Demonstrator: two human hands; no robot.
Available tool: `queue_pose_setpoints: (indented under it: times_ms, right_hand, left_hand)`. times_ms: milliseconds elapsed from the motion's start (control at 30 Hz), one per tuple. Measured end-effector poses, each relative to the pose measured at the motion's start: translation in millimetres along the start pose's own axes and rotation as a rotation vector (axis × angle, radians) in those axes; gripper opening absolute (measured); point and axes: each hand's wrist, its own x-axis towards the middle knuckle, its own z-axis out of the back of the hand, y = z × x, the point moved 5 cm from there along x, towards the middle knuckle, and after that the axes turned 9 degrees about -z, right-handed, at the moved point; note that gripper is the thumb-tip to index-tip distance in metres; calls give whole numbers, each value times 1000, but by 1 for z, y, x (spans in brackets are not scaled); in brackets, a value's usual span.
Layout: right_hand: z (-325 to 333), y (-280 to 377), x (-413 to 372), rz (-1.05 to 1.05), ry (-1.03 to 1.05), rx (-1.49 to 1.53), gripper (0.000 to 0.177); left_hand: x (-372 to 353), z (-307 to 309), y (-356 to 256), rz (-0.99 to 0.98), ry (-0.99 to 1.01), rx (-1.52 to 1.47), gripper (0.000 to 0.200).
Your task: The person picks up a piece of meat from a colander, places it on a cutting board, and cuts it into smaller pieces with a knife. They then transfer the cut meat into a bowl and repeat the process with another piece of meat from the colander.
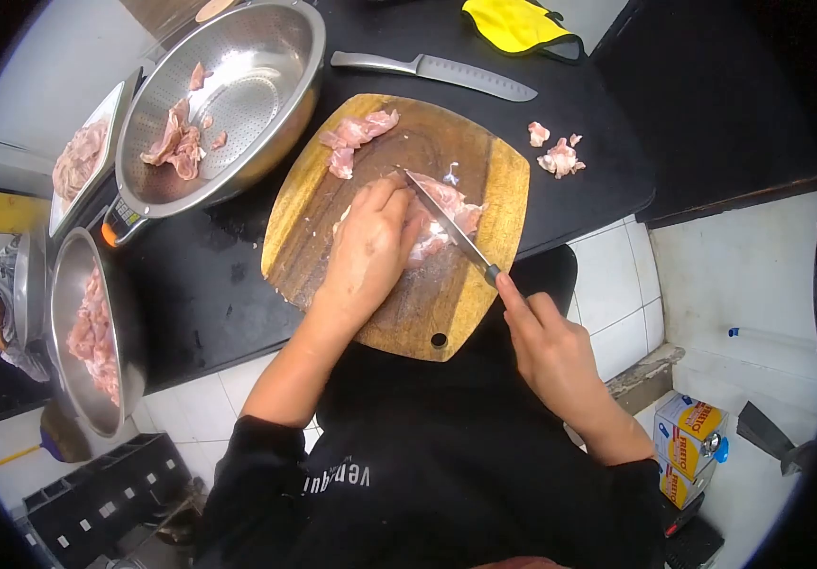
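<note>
A wooden cutting board [470,294] lies on the black counter with a piece of raw meat [460,211] on it. My left hand [375,232] presses down on that meat, fingers bent and together, partly hiding it. In my right hand [550,346] is the dark handle of a kitchen knife [451,228], index finger stretched along it. The blade crosses the meat, its tip near my left fingertips. More cut meat [359,137] rests at the board's upper left. Several small trimmings [560,156] lie on the counter to the right.
A perforated steel colander [313,57] holding some meat stands at upper left. Below it is a steel bowl [128,341] of cut meat; a white tray [67,204] with meat sits further left. A second knife [475,78] and a yellow cloth [513,24] lie beyond the board.
</note>
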Motion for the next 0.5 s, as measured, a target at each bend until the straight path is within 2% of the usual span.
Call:
queue_pose_setpoints:
  times_ms: [67, 133, 233, 367, 500]
  right_hand:
    - [-4, 1, 7, -15, 40, -34, 71]
    - [-12, 6, 27, 62, -59, -56, 75]
    - [-25, 5, 54, 86, -88, -121, 78]
    - [-5, 2, 14, 56, -63, -95, 75]
    - [18, -14, -39, -49, -6, -6, 62]
  left_hand:
    - [1, 2, 0, -9, 2, -3, 28]
    - [0, 2, 2, 9, 33, -20, 24]
    - [-2, 2, 3, 41, 44, -38, 22]
    - [-4, 2, 11, 51, 23, -2, 22]
    - [-11, 2, 19, 53, -15, -52, 24]
